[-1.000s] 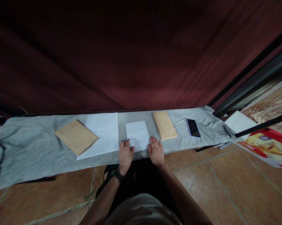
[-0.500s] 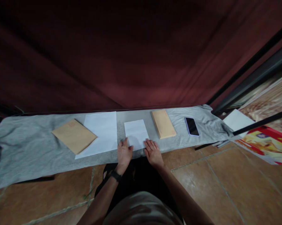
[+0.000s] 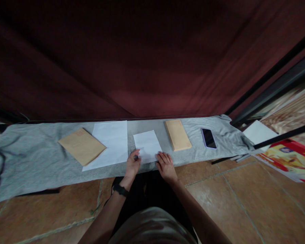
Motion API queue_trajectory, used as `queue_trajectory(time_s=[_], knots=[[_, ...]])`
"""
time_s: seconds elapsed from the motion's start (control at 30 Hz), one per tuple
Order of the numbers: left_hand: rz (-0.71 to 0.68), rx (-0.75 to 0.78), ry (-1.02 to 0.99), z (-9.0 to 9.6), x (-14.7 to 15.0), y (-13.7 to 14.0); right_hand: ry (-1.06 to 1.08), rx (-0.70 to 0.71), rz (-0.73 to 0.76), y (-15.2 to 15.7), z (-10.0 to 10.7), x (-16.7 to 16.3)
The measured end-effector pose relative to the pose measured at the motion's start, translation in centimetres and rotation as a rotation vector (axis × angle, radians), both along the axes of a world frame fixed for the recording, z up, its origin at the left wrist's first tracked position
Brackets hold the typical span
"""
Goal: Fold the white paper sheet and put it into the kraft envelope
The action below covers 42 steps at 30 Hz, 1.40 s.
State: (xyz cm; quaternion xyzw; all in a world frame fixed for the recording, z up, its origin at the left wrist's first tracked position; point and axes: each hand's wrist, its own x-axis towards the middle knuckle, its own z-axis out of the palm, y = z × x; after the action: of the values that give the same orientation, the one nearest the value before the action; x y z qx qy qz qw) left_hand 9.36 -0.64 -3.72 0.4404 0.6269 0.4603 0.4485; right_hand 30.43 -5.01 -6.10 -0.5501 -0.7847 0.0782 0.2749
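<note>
At the table's [image 3: 35,159] near edge, midway along: left hand [image 3: 132,165], thumb and forefinger apart, at the left side of the small white sheet [image 3: 147,144]; right hand [image 3: 167,167], fingers close together, at its near right corner. Toward the far edge, a brown stack [image 3: 178,135]; beyond, a red curtain [image 3: 147,74].

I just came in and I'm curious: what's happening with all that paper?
A person has both hands at a small white paper lying on gray cloth. The right hand rests at its near right corner, and the left hand is at its left edge; whether it grips is hard to see. To the left, a brown envelope partly covers a bigger white sheet. To the right are a thick brown bundle and a phone.
</note>
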Motion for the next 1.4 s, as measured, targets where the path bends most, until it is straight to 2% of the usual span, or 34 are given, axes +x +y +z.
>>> queue_trajectory(time_s=[0.2,0.3,0.43,0.57,0.7,0.83,1.07,1.23,1.4], knots=[[-0.144,-0.165,-0.248,0.9,-2.2,-0.6,0.196,-0.017,0.066,0.9,0.1,1.9],[-0.178,-0.193,-0.253,0.8,-2.7,-0.5,0.223,-0.01,0.11,1.1,0.0,2.4],[-0.182,-0.024,-0.079,0.0,-2.5,-1.0,0.258,-0.003,0.1,1.0,-0.1,2.3],[-0.288,0.26,0.296,-0.2,-2.5,-2.6,0.283,-0.019,0.086,1.0,0.2,1.9],[-0.343,0.373,0.57,-0.1,-3.1,-3.3,0.271,-0.039,0.139,1.0,0.5,1.8],[-0.418,0.4,0.564,-0.2,-3.9,-2.8,0.242,-0.059,0.123,1.2,0.7,2.1],[-0.435,0.327,0.544,0.3,-3.7,-2.7,0.289,-0.119,0.074,1.9,0.8,2.5],[-0.375,0.378,0.494,-0.7,-3.7,-2.8,0.319,-0.12,0.082,2.2,0.6,2.6],[-0.432,0.39,0.457,-0.7,-4.3,-2.5,0.31,-0.132,0.07,2.5,0.6,2.7]])
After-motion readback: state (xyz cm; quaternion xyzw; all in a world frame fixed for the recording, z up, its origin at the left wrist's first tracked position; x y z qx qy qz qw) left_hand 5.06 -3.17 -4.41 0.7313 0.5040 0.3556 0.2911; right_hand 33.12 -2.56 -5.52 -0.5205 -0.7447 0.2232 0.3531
